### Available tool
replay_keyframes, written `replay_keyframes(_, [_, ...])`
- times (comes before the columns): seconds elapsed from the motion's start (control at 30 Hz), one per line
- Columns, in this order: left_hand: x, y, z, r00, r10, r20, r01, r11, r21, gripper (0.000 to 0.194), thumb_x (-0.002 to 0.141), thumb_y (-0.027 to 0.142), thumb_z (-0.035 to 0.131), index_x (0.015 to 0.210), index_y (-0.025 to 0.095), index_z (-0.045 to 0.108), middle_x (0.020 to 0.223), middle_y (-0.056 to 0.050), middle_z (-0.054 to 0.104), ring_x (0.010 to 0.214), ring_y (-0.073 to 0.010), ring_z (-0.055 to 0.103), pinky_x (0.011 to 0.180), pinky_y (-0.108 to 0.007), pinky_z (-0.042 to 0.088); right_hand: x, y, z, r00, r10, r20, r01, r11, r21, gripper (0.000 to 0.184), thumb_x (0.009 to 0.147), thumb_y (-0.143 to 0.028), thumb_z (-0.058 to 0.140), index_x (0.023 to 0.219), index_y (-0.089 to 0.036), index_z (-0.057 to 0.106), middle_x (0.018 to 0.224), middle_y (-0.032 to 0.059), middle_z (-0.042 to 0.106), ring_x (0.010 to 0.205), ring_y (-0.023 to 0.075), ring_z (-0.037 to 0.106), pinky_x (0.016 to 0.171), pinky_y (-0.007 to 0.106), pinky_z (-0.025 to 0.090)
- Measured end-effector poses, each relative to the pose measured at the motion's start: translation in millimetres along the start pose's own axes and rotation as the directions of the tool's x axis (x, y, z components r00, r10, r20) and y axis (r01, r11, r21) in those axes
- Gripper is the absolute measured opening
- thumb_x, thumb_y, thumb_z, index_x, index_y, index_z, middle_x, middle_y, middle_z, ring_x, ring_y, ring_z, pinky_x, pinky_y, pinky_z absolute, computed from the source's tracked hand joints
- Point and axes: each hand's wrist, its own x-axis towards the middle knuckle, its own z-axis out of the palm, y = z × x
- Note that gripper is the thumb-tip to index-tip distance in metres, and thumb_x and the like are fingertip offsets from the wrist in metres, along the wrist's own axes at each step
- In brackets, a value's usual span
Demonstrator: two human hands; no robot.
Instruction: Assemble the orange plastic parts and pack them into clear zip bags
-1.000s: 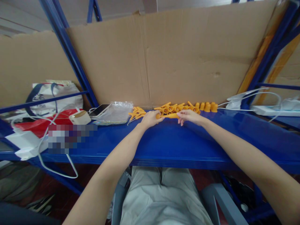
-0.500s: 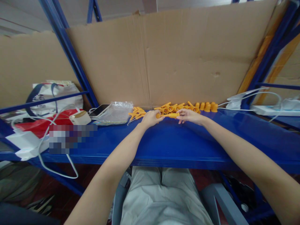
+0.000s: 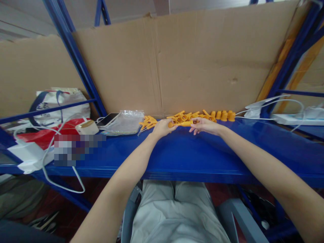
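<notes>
Part clamped in left hand. Right hand at other end, can't tell if gripping. Pile behind

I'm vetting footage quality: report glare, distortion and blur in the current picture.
Head view: sheen on the blue tabletop, highlights on the clear plastic bag; blue posts lean outward, suggesting wide-angle distortion; the yellow pieces between left hand and right hand look soft.

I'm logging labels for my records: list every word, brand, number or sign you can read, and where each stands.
No text is readable here.
White bag: dark lettering, too small and blurred to read.
Orange pieces: no lettering can be made out.
</notes>
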Motion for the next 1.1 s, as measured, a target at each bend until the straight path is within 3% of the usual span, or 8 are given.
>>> replay_keyframes(0.1, [0.0, -0.3, -0.5, 1.0, -0.004, 0.0, 0.004, 1.0, -0.005, 0.027, 0.085, 0.043, 0.064, 0.092, 0.018, 0.068, 0.087, -0.006, 0.073, 0.08, -0.0198, 0.067, 0.07, -0.026, 0.045, 0.2, 1.5, 0.1, 1.0, -0.022, -0.012, 0.022, 1.0, -0.018, 0.032, 0.082, -0.031, 0.074, 0.106, -0.018, 0.057, 0.08, 0.0051, 0.075, 0.06, 0.0126, 0.065, 0.055, 0.023, 0.048])
replay_keyframes(0.23, [-0.8, -0.4, -1.3, 1.0, 0.002, 0.004, -0.002, 1.0, -0.012, 0.026, 0.085, 0.043, 0.064, 0.092, 0.019, 0.068, 0.086, -0.005, 0.073, 0.081, -0.0198, 0.067, 0.07, -0.026, 0.046, 1.0, 1.1, 4.5, 1.0, -0.011, -0.025, 0.01, 0.999, -0.036, 0.025, 0.087, -0.04, 0.068, 0.089, -0.017, 0.058, 0.071, 0.0059, 0.073, 0.052, 0.0112, 0.062, 0.051, 0.022, 0.045])
replay_keyframes(0.67, [0.0, -0.1, 0.6, 1.0, 0.008, -0.012, -0.008, 1.0, -0.015, 0.028, 0.086, 0.045, 0.062, 0.09, 0.018, 0.067, 0.083, -0.005, 0.073, 0.076, -0.0194, 0.066, 0.067, -0.026, 0.043, 5.0, -2.4, 9.4, 0.983, -0.085, -0.162, 0.073, 0.994, -0.08, 0.056, 0.074, -0.068, 0.068, 0.059, -0.015, 0.059, 0.051, 0.0069, 0.064, 0.04, 0.0109, 0.053, 0.042, 0.025, 0.043])
replay_keyframes(0.8, [0.3, -0.4, 0.5, 1.0, 0.022, -0.014, -0.023, 1.0, -0.016, 0.027, 0.086, 0.043, 0.063, 0.093, 0.018, 0.067, 0.086, -0.005, 0.073, 0.078, -0.0193, 0.066, 0.069, -0.026, 0.044, 7.8, 1.3, 8.8, 0.989, -0.004, -0.145, 0.002, 1.0, -0.012, 0.053, 0.084, -0.064, 0.06, 0.062, -0.016, 0.06, 0.049, 0.0068, 0.062, 0.039, 0.0118, 0.053, 0.039, 0.024, 0.043])
replay_keyframes(0.9, [0.8, -1.3, 0.1, 1.0, 0.02, -0.014, -0.02, 1.0, -0.008, 0.028, 0.086, 0.045, 0.062, 0.093, 0.018, 0.068, 0.085, -0.005, 0.073, 0.078, -0.0192, 0.066, 0.069, -0.026, 0.045, 7.3, 3.5, 4.7, 0.995, 0.017, -0.097, -0.019, 1.0, -0.014, 0.045, 0.088, -0.058, 0.058, 0.075, -0.015, 0.063, 0.063, 0.0088, 0.069, 0.046, 0.0119, 0.059, 0.043, 0.023, 0.046])
replay_keyframes(1.0, [1.3, -1.8, -0.2, 1.0, 0.006, -0.01, -0.006, 1.0, -0.009, 0.029, 0.086, 0.046, 0.062, 0.092, 0.018, 0.068, 0.083, -0.006, 0.073, 0.078, -0.0196, 0.067, 0.069, -0.026, 0.045, 7.1, 6.2, 0.4, 0.995, -0.054, -0.089, 0.048, 0.997, -0.065, 0.035, 0.083, -0.047, 0.07, 0.101, -0.017, 0.064, 0.087, 0.0084, 0.074, 0.058, 0.0119, 0.065, 0.05, 0.022, 0.048])
replay_keyframes(1.1, [1.1, -1.8, -0.3, 1.0, -0.001, -0.006, 0.001, 1.0, -0.029, 0.028, 0.084, 0.045, 0.064, 0.09, 0.019, 0.068, 0.086, -0.006, 0.073, 0.079, -0.0202, 0.067, 0.07, -0.027, 0.046, 9.1, 9.7, -0.9, 0.985, -0.135, -0.106, 0.122, 0.986, -0.116, 0.038, 0.077, -0.04, 0.076, 0.105, -0.018, 0.063, 0.09, 0.0056, 0.074, 0.06, 0.0114, 0.064, 0.055, 0.024, 0.049])
